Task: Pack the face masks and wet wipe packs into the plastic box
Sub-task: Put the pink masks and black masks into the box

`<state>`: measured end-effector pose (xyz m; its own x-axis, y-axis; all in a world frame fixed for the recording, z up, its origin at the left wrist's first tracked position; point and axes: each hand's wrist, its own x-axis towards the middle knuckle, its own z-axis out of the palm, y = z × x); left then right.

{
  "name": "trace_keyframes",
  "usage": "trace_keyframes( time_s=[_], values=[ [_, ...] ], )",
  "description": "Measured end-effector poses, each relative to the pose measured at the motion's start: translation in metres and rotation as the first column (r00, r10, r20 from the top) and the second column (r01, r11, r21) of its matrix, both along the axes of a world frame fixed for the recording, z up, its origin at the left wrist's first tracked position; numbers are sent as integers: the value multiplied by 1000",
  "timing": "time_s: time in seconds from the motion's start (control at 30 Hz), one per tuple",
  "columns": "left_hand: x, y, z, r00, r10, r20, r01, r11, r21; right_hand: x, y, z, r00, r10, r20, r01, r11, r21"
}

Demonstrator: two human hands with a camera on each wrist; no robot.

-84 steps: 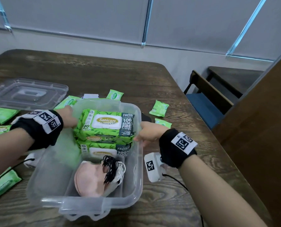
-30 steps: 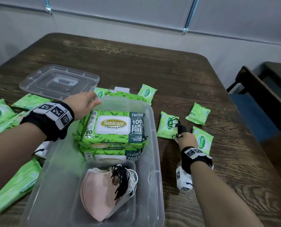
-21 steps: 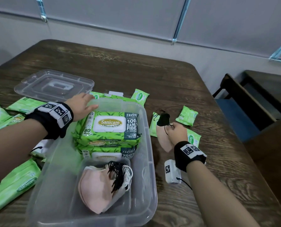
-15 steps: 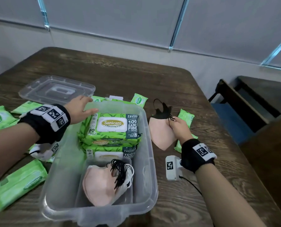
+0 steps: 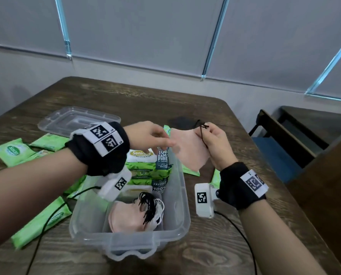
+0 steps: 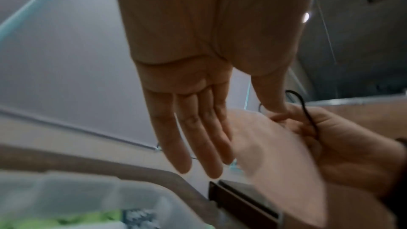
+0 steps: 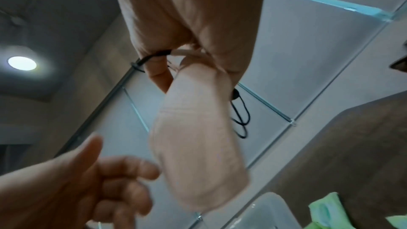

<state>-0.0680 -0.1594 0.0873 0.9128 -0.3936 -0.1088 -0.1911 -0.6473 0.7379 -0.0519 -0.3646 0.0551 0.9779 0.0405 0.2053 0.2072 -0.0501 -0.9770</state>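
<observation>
A pink face mask (image 5: 189, 153) with black ear loops hangs above the far right corner of the clear plastic box (image 5: 182, 213). My right hand (image 5: 206, 133) pinches it at its loop end, and the right wrist view shows the mask (image 7: 198, 145) dangling below my fingers. My left hand (image 5: 164, 141) is raised beside it, fingers straight, tips at the mask's left edge; the left wrist view shows that hand (image 6: 198, 145) open against the mask (image 6: 270, 154). Inside the box, two large green wipe packs (image 5: 145, 161) lie stacked at the far end and a pile of pink masks (image 5: 129, 217) at the near end.
The box's clear lid (image 5: 78, 122) lies at the back left of the wooden table (image 5: 205, 257). Small green wipe packs lie left of the box (image 5: 12, 151), (image 5: 40, 221) and right of it (image 5: 191, 171). A chair (image 5: 280, 139) stands past the table's right edge.
My right hand picked the pink mask off the table right of the box and lifted it. My left hand left the box's far end and rose to the mask.
</observation>
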Motion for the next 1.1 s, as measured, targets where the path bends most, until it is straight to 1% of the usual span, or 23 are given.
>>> trace_keyframes(
  time_s=[0.07, 0.13, 0.2, 0.27, 0.33, 0.43, 0.53, 0.6, 0.67, 0.7, 0.73, 0.77, 0.83, 0.9, 0.93, 1.03, 1.1],
  values=[
    [-2, -18, -1, 998, 23, -57, -32, 986, -166, -4, 3, 6, 999, 45, 18, -46, 999, 27],
    [2, -29, -3, 994, 84, -74, -102, 949, -298, -7, 0, 10, 998, 66, 15, -67, 996, 50],
    [7, -37, -6, 986, 139, -90, -163, 909, -383, -8, -7, 11, 998, 70, 5, -70, 996, 57],
    [10, -42, -11, 983, 158, -98, -185, 871, -455, -8, -13, 11, 998, 52, -22, -50, 997, 53],
    [13, -46, -16, 981, 165, -99, -193, 846, -497, -9, -18, 11, 996, 81, -49, -77, 994, 82],
    [16, -50, -21, 984, 149, -94, -176, 865, -469, -10, -21, 7, 985, 155, -72, -144, 979, 143],
    [20, -54, -25, 989, 118, -87, -145, 873, -467, -12, -25, 5, 961, 246, -129, -228, 963, 141],
    [24, -55, -27, 993, 108, -53, -120, 904, -410, -11, -30, 5, 925, 325, -199, -293, 940, 174],
    [28, -54, -30, 996, 89, -20, -91, 942, -324, -9, -36, 5, 894, 350, -279, -274, 921, 277],
    [28, -55, -30, 997, 73, -9, -72, 957, -280, -6, -38, 4, 893, 329, -307, -238, 925, 297],
    [29, -56, -31, 998, 61, -4, -60, 970, -235, -3, -38, 1, 905, 280, -321, -195, 942, 273],
    [30, -58, -32, 999, 54, -4, -54, 979, -194, 1, -38, -2, 927, 214, -308, -146, 962, 231],
    [30, -62, -33, 998, 62, -8, -63, 988, -140, 8, -37, -7, 964, 91, -251, -39, 978, 204],
    [29, -62, -33, 997, 72, -26, -74, 992, -98, 13, -42, -9, 978, 9, -210, 32, 981, 193],
    [29, -60, -32, 997, 66, -45, -69, 995, -72, 15, -46, -8, 979, -12, -202, 46, 985, 166],
    [29, -53, -24, 991, 47, -127, -48, 999, -6, 19, -63, -10, 981, -59, -187, 58, 998, -11],
    [31, -51, -16, 986, 44, -161, -42, 999, 14, 21, -71, -11, 980, -94, -173, 78, 992, -97]
  ],
)
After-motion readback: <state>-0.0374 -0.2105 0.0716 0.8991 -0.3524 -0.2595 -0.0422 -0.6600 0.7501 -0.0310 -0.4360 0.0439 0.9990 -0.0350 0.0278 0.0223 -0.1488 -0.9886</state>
